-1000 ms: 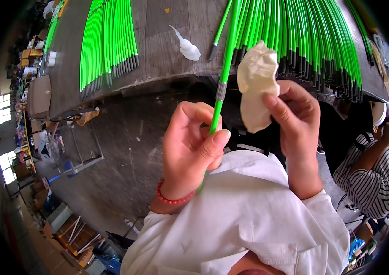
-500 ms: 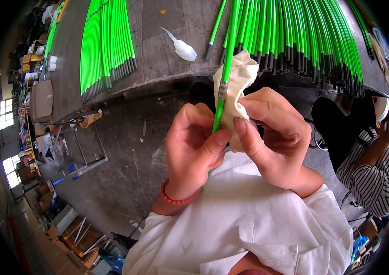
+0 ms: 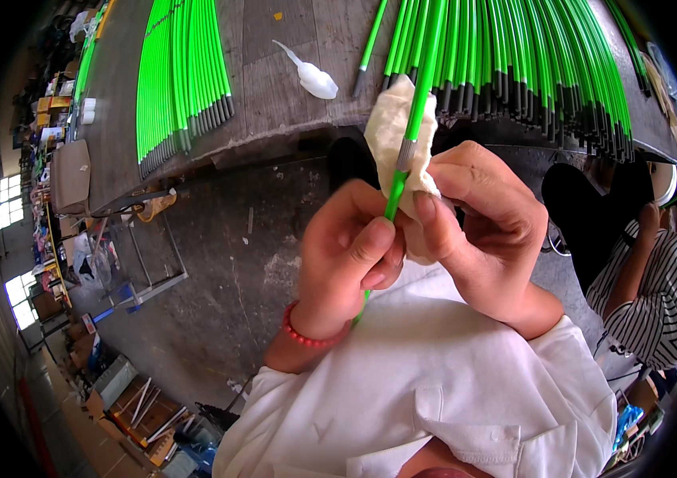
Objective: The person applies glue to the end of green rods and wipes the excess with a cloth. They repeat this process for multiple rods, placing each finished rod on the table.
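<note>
A long green rod point(image 3: 419, 111) with a grey band at its joint runs up from between my hands toward the table. My left hand point(image 3: 348, 253), a red bead bracelet at its wrist, pinches the rod just below that band. In my right hand point(image 3: 488, 231) is a cream cloth point(image 3: 391, 127), gripped between thumb and fingers. The cloth lies behind and beside the rod around the grey band. Part of the rod's lower end shows beneath my left hand, against the white shirt.
Many green rods with dark ends point(image 3: 529, 72) lie side by side on the table point(image 3: 266, 103); another bundle point(image 3: 187, 80) lies at the left. Between them sits a white squeeze bottle point(image 3: 317, 81) with a thin nozzle. A person in a striped top point(image 3: 649, 295) sits at the right.
The rod's upper part has swung to the right, and its grey band is slightly right of before. The cloth has shifted left behind it. Both hands keep their hold.
</note>
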Tool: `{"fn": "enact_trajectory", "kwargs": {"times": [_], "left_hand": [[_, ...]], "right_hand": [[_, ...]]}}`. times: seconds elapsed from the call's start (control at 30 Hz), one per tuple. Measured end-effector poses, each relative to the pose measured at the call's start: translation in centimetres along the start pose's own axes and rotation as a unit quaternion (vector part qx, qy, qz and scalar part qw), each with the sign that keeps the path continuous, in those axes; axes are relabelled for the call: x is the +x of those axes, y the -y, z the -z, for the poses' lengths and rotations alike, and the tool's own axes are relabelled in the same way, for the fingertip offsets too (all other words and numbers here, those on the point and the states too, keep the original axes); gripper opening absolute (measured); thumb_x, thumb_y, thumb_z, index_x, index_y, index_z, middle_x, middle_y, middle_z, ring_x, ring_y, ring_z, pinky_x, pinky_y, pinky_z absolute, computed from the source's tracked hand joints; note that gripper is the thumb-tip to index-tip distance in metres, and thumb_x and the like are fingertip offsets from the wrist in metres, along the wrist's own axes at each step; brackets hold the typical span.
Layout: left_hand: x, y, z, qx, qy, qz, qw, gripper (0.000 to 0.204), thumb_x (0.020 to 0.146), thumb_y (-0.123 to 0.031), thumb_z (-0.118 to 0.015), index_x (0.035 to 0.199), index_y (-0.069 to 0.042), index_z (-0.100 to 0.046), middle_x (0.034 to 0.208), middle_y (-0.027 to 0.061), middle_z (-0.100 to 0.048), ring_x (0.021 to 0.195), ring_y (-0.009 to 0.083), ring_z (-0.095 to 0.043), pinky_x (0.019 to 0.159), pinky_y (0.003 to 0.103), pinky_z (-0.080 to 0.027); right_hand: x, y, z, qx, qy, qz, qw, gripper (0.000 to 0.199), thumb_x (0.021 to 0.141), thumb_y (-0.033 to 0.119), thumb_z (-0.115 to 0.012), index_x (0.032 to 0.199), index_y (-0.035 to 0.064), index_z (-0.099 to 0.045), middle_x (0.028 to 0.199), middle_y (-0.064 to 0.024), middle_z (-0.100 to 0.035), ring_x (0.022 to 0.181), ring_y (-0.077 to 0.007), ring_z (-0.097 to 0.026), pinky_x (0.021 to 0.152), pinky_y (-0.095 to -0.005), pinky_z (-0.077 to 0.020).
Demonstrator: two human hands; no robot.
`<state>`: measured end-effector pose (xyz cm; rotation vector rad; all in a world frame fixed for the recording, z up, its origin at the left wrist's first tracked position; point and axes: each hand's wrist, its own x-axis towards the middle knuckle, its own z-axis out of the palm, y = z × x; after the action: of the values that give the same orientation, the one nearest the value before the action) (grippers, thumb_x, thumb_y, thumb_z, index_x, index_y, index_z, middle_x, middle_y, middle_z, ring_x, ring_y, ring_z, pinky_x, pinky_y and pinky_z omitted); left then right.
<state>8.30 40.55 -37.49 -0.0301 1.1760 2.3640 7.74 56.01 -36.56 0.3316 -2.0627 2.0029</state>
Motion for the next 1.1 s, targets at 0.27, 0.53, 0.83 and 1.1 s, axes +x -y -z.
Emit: {"fn": "enact_trajectory", "kwargs": {"times": [0.27, 0.53, 0.83, 1.1], "left_hand": [[0.1, 0.4, 0.1, 0.036, 0.026, 0.007, 0.999, 0.03, 0.091, -0.031, -0.054, 0.083, -0.004, -0.047, 0.056, -0.0026, -0.043, 0.044, 0.0007, -0.03, 0.039, 0.017, -0.021], [0.1, -0.3, 0.1, -0.049, 0.057, 0.045, 0.996, 0.027, 0.09, -0.029, -0.057, 0.084, -0.005, -0.045, 0.056, -0.0011, -0.044, 0.043, 0.0012, -0.028, 0.037, 0.018, -0.019], [-0.3, -0.6, 0.8, -0.065, 0.11, 0.069, 0.989, 0.03, 0.092, -0.032, -0.052, 0.084, -0.004, -0.046, 0.054, 0.0038, -0.05, 0.04, 0.003, -0.036, 0.034, 0.017, -0.021], [-0.4, -0.9, 0.0, -0.03, 0.091, 0.056, 0.994, 0.028, 0.093, -0.03, -0.05, 0.084, -0.004, -0.046, 0.055, 0.0007, -0.048, 0.041, 0.0024, -0.036, 0.036, 0.017, -0.021]], "right_hand": [[-0.3, 0.0, 0.2, 0.0, -0.014, -0.008, 1.0, 0.012, 0.077, -0.002, -0.061, 0.087, -0.0085, -0.062, 0.081, -0.0114, -0.06, 0.072, -0.0164, -0.054, 0.063, -0.025, -0.0416], [0.4, -1.7, 0.2, 0.041, -0.046, -0.008, 0.998, 0.012, 0.079, -0.001, -0.058, 0.09, -0.0044, -0.063, 0.076, -0.0059, -0.056, 0.065, -0.0106, -0.054, 0.057, -0.0225, -0.0429], [-0.5, -1.9, 1.8, 0.123, -0.103, -0.146, 0.976, 0.01, 0.081, 0.002, -0.055, 0.091, -0.0021, -0.053, 0.09, -0.0018, -0.055, 0.08, -0.0048, -0.05, 0.071, -0.0194, -0.0412], [-1.2, -1.4, 2.2, 0.209, -0.082, -0.166, 0.96, 0.015, 0.081, 0.004, -0.06, 0.093, 0.0003, -0.052, 0.091, -0.0043, -0.06, 0.079, -0.0065, -0.054, 0.071, -0.0214, -0.0445]]}}
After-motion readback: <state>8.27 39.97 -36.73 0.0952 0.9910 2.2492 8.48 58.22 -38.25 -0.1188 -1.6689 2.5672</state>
